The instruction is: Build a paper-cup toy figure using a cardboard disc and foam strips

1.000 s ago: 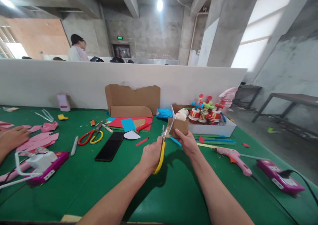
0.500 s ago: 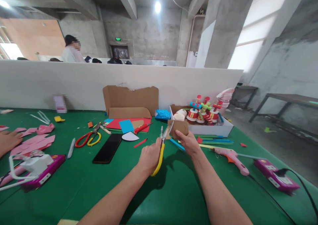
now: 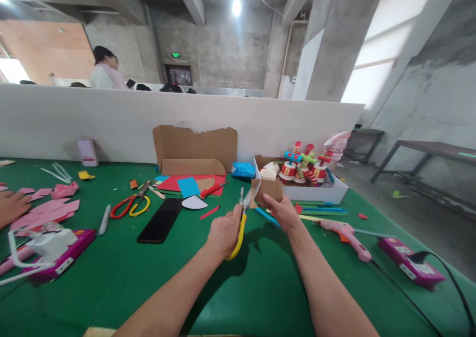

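Observation:
My left hand (image 3: 222, 232) is closed round the yellow handles of a pair of scissors (image 3: 241, 218), whose blades point up and stand apart. My right hand (image 3: 283, 212) pinches a small piece of brown cardboard (image 3: 268, 191) by its lower edge, just right of the blades. The blades meet the cardboard's left edge. Both hands hover above the green table (image 3: 260, 287).
A black phone (image 3: 159, 220), red-and-yellow scissors (image 3: 130, 205), coloured paper (image 3: 189, 184) and a brown cardboard sheet (image 3: 195, 148) lie ahead. A white box of craft toys (image 3: 305, 176) stands right. A pink glue gun (image 3: 344, 235) and purple power strips (image 3: 409, 266) flank me. Another person's hand (image 3: 11, 205) rests far left.
Both hands with the scissors and cardboard have stayed almost where they were. The other person's hand at the far left has drawn back towards the frame edge.

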A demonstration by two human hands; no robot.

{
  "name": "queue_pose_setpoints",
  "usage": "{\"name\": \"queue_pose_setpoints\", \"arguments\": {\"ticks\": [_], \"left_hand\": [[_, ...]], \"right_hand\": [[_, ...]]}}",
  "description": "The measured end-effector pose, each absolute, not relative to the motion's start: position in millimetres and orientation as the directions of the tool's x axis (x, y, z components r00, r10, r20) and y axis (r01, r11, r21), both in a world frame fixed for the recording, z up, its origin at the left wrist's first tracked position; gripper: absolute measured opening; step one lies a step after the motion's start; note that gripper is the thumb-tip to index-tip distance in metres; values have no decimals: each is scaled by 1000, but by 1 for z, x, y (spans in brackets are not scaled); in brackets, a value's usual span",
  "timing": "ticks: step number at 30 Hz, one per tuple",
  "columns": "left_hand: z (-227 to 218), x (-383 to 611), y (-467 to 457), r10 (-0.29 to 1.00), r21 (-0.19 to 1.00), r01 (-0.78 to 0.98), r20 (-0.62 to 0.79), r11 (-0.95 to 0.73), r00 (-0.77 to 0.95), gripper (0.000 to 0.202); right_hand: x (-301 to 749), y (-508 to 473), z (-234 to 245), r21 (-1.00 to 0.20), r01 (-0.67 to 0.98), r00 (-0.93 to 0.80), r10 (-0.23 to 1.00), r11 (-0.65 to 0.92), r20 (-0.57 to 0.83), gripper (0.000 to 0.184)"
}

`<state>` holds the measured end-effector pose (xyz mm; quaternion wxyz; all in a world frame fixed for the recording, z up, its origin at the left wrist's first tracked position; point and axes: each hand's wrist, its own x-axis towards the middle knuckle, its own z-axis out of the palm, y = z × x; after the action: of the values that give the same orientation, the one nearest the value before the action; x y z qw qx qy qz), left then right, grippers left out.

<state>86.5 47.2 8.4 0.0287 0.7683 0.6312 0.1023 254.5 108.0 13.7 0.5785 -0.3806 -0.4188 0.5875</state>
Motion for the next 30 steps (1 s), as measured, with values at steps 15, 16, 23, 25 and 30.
{"name": "queue_pose_setpoints", "arguments": {"ticks": [15, 16, 23, 25, 30], "left_hand": [[13, 88, 48, 987, 181, 974, 102, -137, 120, 26], [12, 88, 48, 988, 182, 974, 102, -135, 118, 26], [12, 89, 48, 991, 191, 975, 80, -117, 103, 26], [13, 90, 48, 993, 200, 974, 66, -110, 99, 25], [14, 90, 47, 991, 196, 973, 65, -125, 114, 25]], "right_hand": [[249, 108, 4, -956, -291, -101, 993, 27, 59, 45], [248, 108, 4, -953, -301, -97, 993, 28, 60, 44], [248, 108, 6, -947, -320, -111, 992, 15, 53, 43], [249, 108, 7, -949, -314, -118, 992, 3, 42, 42], [253, 107, 9, -955, -295, -126, 991, -3, 36, 39]]}}
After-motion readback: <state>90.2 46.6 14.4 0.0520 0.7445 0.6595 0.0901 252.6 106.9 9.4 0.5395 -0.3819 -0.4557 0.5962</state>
